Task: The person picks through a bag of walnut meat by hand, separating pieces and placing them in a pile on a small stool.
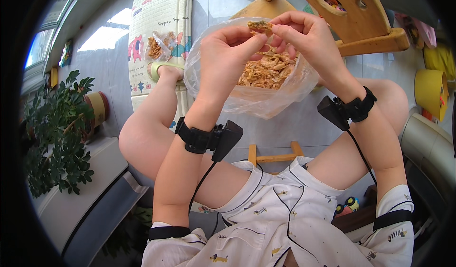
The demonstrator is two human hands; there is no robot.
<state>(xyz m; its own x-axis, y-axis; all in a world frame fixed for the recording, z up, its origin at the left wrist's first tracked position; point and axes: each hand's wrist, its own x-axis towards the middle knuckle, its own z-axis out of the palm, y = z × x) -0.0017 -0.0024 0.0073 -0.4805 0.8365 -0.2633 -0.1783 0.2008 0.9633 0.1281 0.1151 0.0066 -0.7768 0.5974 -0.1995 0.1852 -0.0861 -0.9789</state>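
Note:
Between my two hands, above an open clear plastic bag [213, 85], is a small orange-brown dried shrimp [260, 26]. The fingertips of my left hand [231, 49] pinch its left and lower side. My right hand [302, 35] grips its right end between thumb and forefinger. Below them the bag holds a heap of dried shrimp [267, 71], partly hidden by my fingers. A smaller clear bag [164, 48] with orange-brown pieces lies on the patterned mat at the left.
A wooden chair [367, 17] stands beyond the bag. The patterned padded mat [160, 14] covers part of the tiled floor. At the left are a potted plant [60, 135] and a grey-white bench-like surface [89, 181]; a yellow bucket [429, 92] is at the right.

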